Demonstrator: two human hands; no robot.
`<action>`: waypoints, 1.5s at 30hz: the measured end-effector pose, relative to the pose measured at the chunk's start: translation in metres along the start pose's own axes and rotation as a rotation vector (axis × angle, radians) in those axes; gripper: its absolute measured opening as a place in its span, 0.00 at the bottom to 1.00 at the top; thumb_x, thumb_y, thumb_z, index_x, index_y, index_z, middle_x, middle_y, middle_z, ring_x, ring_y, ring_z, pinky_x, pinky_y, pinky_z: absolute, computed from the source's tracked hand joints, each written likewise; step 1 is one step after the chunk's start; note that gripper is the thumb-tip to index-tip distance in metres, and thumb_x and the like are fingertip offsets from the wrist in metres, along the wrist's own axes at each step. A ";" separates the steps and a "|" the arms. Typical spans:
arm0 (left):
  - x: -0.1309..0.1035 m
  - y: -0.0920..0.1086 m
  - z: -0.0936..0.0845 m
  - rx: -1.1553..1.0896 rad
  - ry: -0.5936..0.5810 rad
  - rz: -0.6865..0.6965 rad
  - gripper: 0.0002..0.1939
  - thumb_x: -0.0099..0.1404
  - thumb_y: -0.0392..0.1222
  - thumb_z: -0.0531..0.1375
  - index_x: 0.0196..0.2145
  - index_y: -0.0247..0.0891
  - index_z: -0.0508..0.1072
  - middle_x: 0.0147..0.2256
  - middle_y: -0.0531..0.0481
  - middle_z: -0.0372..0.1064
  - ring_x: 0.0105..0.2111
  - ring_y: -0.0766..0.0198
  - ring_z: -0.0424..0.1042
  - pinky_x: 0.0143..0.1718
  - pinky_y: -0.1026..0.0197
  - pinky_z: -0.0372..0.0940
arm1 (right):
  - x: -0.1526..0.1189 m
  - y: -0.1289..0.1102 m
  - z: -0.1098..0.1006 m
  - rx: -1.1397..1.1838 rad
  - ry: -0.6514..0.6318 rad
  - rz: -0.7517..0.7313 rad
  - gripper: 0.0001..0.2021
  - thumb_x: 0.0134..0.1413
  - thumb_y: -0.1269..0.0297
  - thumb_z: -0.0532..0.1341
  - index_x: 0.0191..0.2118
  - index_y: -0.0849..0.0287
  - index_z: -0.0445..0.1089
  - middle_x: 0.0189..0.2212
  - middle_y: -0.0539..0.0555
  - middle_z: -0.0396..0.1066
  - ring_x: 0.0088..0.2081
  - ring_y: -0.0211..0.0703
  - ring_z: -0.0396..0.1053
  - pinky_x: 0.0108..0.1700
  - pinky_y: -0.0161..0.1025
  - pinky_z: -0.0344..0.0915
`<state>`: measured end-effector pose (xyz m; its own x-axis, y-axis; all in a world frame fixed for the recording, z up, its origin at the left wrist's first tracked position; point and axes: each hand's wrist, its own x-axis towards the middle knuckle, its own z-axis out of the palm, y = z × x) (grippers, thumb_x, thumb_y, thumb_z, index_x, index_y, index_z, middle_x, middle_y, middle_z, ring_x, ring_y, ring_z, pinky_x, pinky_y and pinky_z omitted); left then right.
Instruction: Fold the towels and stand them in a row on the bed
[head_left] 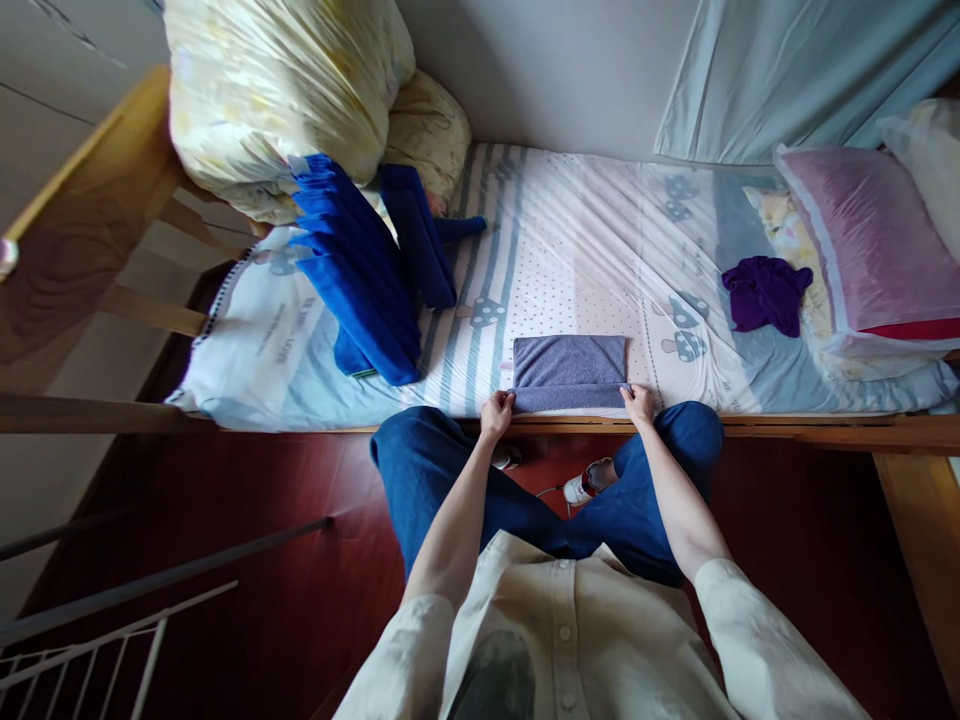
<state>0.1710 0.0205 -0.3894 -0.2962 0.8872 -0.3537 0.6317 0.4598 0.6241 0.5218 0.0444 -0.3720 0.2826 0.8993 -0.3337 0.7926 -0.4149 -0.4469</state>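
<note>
A grey-purple towel (570,362) lies flat on the bed near its front edge, with a strip along its near side folded over. At the strip's left end, my left hand (497,413) pinches the corner. My right hand (637,403) grips the opposite end of the same strip between thumb and fingers. Both hands are level with each other, just above the mattress edge. To the left stands a row of folded blue towels (360,290), and beside it are darker blue folded towels (420,240).
A crumpled purple cloth (766,293) lies to the right, near a pink pillow (877,230). Large yellow bedding (285,90) is piled at the back left by the wooden bed end (90,230). A metal rack (97,650) stands on the red floor, lower left.
</note>
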 end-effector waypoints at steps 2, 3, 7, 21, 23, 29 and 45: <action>0.003 0.002 0.000 0.034 -0.016 -0.022 0.17 0.70 0.48 0.54 0.43 0.33 0.77 0.38 0.39 0.80 0.44 0.51 0.78 0.47 0.56 0.68 | 0.004 -0.004 0.000 -0.027 -0.012 0.037 0.13 0.64 0.58 0.60 0.38 0.61 0.79 0.32 0.57 0.78 0.32 0.42 0.69 0.33 0.34 0.57; 0.004 0.004 -0.001 0.048 -0.024 -0.031 0.17 0.70 0.47 0.54 0.43 0.33 0.77 0.39 0.39 0.80 0.44 0.51 0.78 0.47 0.57 0.68 | 0.006 -0.006 0.001 -0.039 -0.014 0.064 0.14 0.64 0.58 0.60 0.38 0.61 0.79 0.32 0.57 0.78 0.33 0.43 0.69 0.34 0.34 0.57; 0.011 0.007 -0.002 0.088 -0.053 -0.056 0.19 0.70 0.49 0.53 0.43 0.34 0.79 0.39 0.40 0.80 0.45 0.51 0.77 0.47 0.58 0.67 | 0.012 -0.009 0.008 -0.065 -0.011 0.164 0.17 0.66 0.57 0.57 0.44 0.62 0.80 0.38 0.61 0.80 0.38 0.46 0.74 0.38 0.35 0.61; 0.015 0.006 0.002 0.089 -0.038 -0.130 0.19 0.70 0.50 0.54 0.42 0.35 0.80 0.40 0.38 0.80 0.48 0.47 0.77 0.48 0.55 0.67 | 0.028 -0.001 0.009 -0.073 -0.090 0.144 0.15 0.64 0.57 0.59 0.40 0.60 0.80 0.39 0.62 0.80 0.42 0.49 0.77 0.42 0.36 0.65; 0.011 0.006 0.004 0.066 -0.010 -0.114 0.18 0.70 0.50 0.54 0.42 0.35 0.80 0.40 0.37 0.80 0.47 0.47 0.77 0.48 0.54 0.67 | 0.023 -0.001 0.007 -0.057 -0.074 0.114 0.14 0.63 0.58 0.59 0.39 0.60 0.80 0.37 0.61 0.80 0.41 0.48 0.77 0.40 0.35 0.65; -0.006 0.009 0.010 0.030 0.100 -0.068 0.15 0.70 0.49 0.54 0.40 0.39 0.77 0.38 0.39 0.80 0.46 0.49 0.77 0.47 0.54 0.68 | 0.008 0.000 0.006 -0.006 -0.015 0.036 0.11 0.62 0.63 0.58 0.37 0.59 0.78 0.32 0.56 0.79 0.35 0.44 0.74 0.37 0.34 0.65; -0.026 0.017 0.006 0.358 -0.077 0.638 0.27 0.70 0.41 0.54 0.65 0.38 0.66 0.67 0.39 0.61 0.69 0.50 0.57 0.69 0.46 0.53 | -0.032 0.001 -0.001 -0.203 0.069 -0.618 0.22 0.67 0.67 0.52 0.64 0.60 0.68 0.63 0.63 0.68 0.64 0.52 0.63 0.67 0.51 0.57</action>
<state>0.1938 0.0050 -0.3740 0.2497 0.9668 -0.0536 0.8635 -0.1973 0.4641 0.5134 0.0152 -0.3609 -0.2293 0.9733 -0.0078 0.9043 0.2101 -0.3716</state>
